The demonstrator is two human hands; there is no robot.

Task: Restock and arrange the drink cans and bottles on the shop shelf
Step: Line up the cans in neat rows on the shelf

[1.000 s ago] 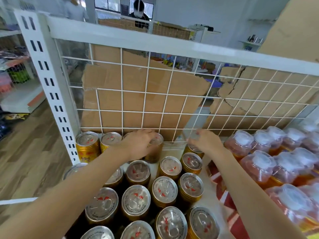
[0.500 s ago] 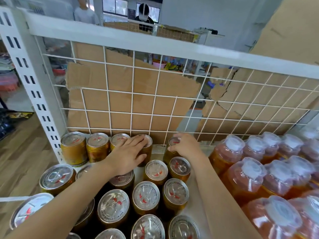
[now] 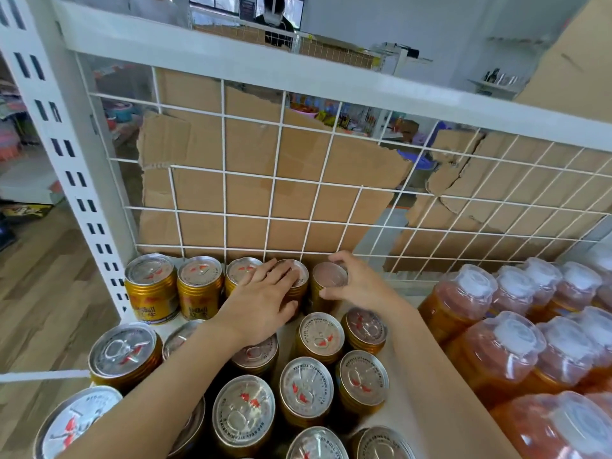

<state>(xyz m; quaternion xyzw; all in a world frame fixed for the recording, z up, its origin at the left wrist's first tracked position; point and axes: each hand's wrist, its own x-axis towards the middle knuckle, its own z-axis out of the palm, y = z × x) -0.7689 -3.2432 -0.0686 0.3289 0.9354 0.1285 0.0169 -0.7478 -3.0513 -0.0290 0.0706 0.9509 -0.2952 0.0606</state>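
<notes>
The front block of cans point(image 3: 311, 395) stands upright on the shelf point(image 3: 420, 359), pull-tab lids facing up, in close rows. To the right, well clear across a bare strip of shelf, stands a group of orange bottles point(image 3: 510, 342) with clear wrap over the caps.

**Handling, judged from appearance.** The cans are short metal cylinders and appear sealed and full, so they should be dense for their size, with rigid walls. The gold sides are smooth and likely slippery, and the raised lid rim is the surest place to take hold. Grip across the rim or around the upper wall. To shift a can along its row, slide it rather than lift it. Short and broad, the cans should resist tipping.

**Hands.** The left hand point(image 3: 261, 303) lies spread over the fourth can point(image 3: 300, 271) of the back row. Its fingers are nearly straight across the lid and its thumb is against the can's side. The right hand point(image 3: 357, 286) curls around the fifth can point(image 3: 329, 274), thumb and fingers on opposite sides of the rim.

**Back row.** Both cans stand just beside each other, in line with the three left cans point(image 3: 150, 276), close to the wire grid point(image 3: 281, 180). Torn cardboard point(image 3: 251, 200) shows behind the grid.
</notes>
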